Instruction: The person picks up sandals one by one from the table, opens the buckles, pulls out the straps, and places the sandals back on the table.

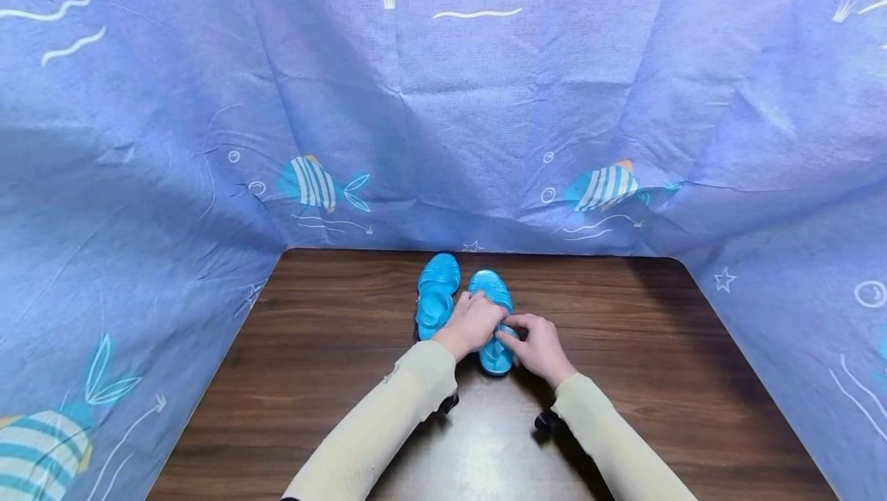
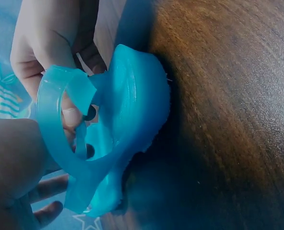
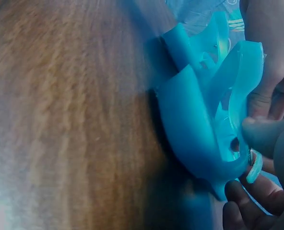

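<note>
A pair of glossy blue jelly sandals lies on the table in the head view. My left hand (image 1: 473,324) reaches over the middle of the right-hand sandal (image 1: 489,285), holding it near the strap; its fingertips are partly hidden. From the right side, my right hand (image 1: 539,343) pinches the same sandal's strap between thumb and fingers. In the right wrist view, the right thumb (image 3: 264,134) presses on the blue strap (image 3: 235,110). The heel strap (image 2: 48,120) stands up as a loop in the left wrist view. The other sandal (image 1: 436,293) lies just to the left, untouched.
The brown wooden table (image 1: 312,385) has its far edge just behind the sandals. Blue cloth (image 1: 416,116) with fish prints hangs behind it and at both sides. Dark wrist-worn pieces (image 1: 546,422) show under the sleeves.
</note>
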`<state>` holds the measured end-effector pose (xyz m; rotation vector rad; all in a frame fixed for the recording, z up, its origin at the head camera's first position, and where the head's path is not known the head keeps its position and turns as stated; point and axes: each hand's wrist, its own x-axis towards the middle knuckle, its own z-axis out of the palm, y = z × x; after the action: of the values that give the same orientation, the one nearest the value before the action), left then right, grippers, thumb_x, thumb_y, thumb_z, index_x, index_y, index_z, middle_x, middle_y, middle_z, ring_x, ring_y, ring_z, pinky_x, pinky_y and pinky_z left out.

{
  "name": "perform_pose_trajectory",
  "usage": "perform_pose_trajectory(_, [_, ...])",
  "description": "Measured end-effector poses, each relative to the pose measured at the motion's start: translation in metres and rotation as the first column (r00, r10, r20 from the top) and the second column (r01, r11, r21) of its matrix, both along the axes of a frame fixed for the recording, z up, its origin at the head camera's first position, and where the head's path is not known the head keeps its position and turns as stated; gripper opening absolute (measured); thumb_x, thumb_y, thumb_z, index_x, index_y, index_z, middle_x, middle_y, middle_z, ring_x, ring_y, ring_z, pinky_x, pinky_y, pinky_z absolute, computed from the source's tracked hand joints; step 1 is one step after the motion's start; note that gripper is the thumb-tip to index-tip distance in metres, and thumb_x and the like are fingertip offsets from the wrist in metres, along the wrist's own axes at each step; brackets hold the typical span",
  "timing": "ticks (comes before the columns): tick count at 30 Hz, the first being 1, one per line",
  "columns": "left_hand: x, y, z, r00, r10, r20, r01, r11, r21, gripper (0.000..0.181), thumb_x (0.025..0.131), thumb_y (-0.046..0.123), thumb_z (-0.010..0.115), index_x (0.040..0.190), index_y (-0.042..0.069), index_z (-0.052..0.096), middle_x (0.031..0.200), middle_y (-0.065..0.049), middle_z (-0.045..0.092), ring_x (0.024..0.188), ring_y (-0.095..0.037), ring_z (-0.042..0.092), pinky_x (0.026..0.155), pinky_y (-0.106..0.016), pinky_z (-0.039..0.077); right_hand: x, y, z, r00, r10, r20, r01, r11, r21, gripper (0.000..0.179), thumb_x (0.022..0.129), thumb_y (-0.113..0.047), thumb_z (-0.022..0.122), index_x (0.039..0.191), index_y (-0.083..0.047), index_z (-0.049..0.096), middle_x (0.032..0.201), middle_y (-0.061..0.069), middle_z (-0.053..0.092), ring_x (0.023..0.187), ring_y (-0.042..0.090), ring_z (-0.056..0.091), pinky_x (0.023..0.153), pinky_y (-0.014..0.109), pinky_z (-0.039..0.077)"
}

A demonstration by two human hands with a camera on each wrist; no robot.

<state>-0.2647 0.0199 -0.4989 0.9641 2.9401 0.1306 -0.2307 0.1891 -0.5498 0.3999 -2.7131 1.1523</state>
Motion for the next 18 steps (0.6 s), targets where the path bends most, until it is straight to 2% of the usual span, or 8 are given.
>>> perform_pose_trajectory(3, [-0.0011, -0.0004, 0.0008, 1.000, 0.010, -0.010, -0.010, 1.000, 0.003, 0.021, 0.109, 0.024, 0.060, 0.103, 0.032, 0.079, 0.081, 0.014, 0.070, 0.094, -0.019, 0.055, 0.089, -0.042, 0.041, -0.0023, -0.0010, 0.0028, 0.999, -0.008, -0.045, 0.010, 0.999, 0.033, 0.018, 0.089, -0.020, 0.085, 0.104, -0.010, 0.082, 0.102, 0.005, 0.079, 0.091, 0.020, 0.073, 0.081, 0.041, 0.059])
perform_pose_trajectory(5, [-0.0016, -0.0002, 0.0005, 1.000, 0.010, -0.026, -0.010, 1.000, 0.001, 0.021, 0.108, 0.023, 0.061, 0.101, 0.032, 0.078, 0.078, 0.013, 0.067, 0.093, -0.019, 0.055, 0.088, -0.041, 0.041, -0.0026, -0.0012, 0.0036, 0.997, -0.006, -0.081, 0.010, 0.999, 0.050, 0.015, 0.088, -0.019, 0.086, 0.100, -0.010, 0.082, 0.098, 0.004, 0.078, 0.086, 0.018, 0.072, 0.077, 0.039, 0.059])
perform_pose_trajectory(10, [-0.0028, -0.0005, 0.0010, 0.998, 0.015, -0.060, -0.015, 1.000, -0.008, 0.018, 0.107, 0.025, 0.063, 0.102, 0.031, 0.079, 0.092, 0.010, 0.073, 0.091, -0.018, 0.054, 0.083, -0.039, 0.042, -0.0038, -0.0023, 0.0068, 0.991, 0.022, -0.132, -0.014, 0.998, 0.063, 0.016, 0.087, -0.021, 0.088, 0.098, -0.011, 0.082, 0.092, 0.004, 0.077, 0.078, 0.015, 0.068, 0.070, 0.034, 0.056])
perform_pose_trajectory(18, [-0.0027, -0.0008, 0.0005, 0.999, 0.028, -0.044, -0.029, 1.000, -0.005, 0.016, 0.105, 0.029, 0.066, 0.099, 0.030, 0.081, 0.097, 0.010, 0.074, 0.093, -0.018, 0.055, 0.083, -0.038, 0.043, -0.0062, -0.0027, 0.0069, 0.986, 0.057, -0.157, -0.049, 0.997, 0.055, 0.016, 0.086, -0.018, 0.088, 0.099, -0.010, 0.084, 0.094, 0.004, 0.079, 0.079, 0.019, 0.074, 0.070, 0.033, 0.060])
